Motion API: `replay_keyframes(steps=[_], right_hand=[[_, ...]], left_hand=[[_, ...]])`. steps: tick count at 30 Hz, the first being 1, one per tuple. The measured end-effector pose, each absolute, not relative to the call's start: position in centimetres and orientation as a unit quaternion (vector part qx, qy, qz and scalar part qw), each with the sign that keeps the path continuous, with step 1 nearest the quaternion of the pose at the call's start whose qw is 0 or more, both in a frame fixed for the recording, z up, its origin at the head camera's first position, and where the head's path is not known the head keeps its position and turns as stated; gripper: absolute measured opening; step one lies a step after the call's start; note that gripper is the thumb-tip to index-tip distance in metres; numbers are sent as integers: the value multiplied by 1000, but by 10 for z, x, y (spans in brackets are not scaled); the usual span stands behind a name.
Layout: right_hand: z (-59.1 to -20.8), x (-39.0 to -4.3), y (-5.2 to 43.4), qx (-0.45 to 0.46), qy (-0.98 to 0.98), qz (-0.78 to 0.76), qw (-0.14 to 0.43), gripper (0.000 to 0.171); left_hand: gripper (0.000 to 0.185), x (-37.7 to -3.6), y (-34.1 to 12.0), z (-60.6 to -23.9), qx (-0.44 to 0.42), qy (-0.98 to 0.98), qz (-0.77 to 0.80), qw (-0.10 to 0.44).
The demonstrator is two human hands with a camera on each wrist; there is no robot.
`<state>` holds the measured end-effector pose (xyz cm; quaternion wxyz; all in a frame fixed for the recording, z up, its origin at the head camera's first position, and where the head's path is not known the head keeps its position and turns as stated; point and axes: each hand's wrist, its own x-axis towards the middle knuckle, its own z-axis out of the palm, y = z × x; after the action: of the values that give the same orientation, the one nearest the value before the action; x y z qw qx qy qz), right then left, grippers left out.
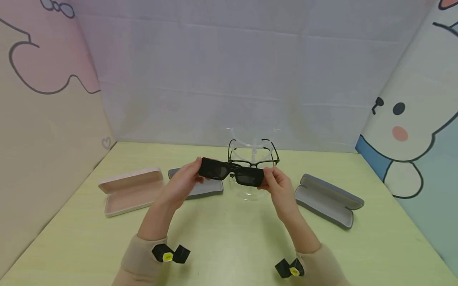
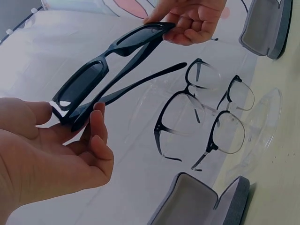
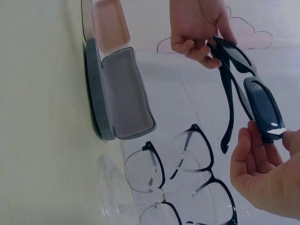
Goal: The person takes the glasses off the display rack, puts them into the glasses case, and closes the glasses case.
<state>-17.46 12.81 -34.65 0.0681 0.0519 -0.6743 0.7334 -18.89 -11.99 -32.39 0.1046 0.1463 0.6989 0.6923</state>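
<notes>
Wrists: beige cuffs at the bottom of the head view, each carrying a small black mount with a yellow sticker; its writing is too small to read.
Left hand: thumb and fingers clamped on one end of black plastic sunglasses with dark lenses.
Right hand: fingers pinching the other end; the sunglasses hang in the air above the pale green surface, their temple arms partly unfolded.
Behind: clear plastic display stand bearing clear-lensed, black-framed glasses.
Cases: open pink case left; open grey case under the left hand; open grey case right.
Room: bare surface near the person; patterned walls on three sides.
</notes>
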Motion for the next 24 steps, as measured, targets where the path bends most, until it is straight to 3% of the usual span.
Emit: replay_keyframes(steps=[13, 19, 24], right_hand=[[-358, -178, 110, 76, -699, 710, 39, 22], [-360, -179, 102, 125, -729, 672, -8, 20], [-366, -180, 91, 147, -761, 631, -12, 21]], left_hand=[[62, -187, -146, -340, 117, 733, 664, 92], [45, -185, -165, -347, 105, 711, 690, 89], [34, -179, -183, -353, 81, 725, 678, 86]])
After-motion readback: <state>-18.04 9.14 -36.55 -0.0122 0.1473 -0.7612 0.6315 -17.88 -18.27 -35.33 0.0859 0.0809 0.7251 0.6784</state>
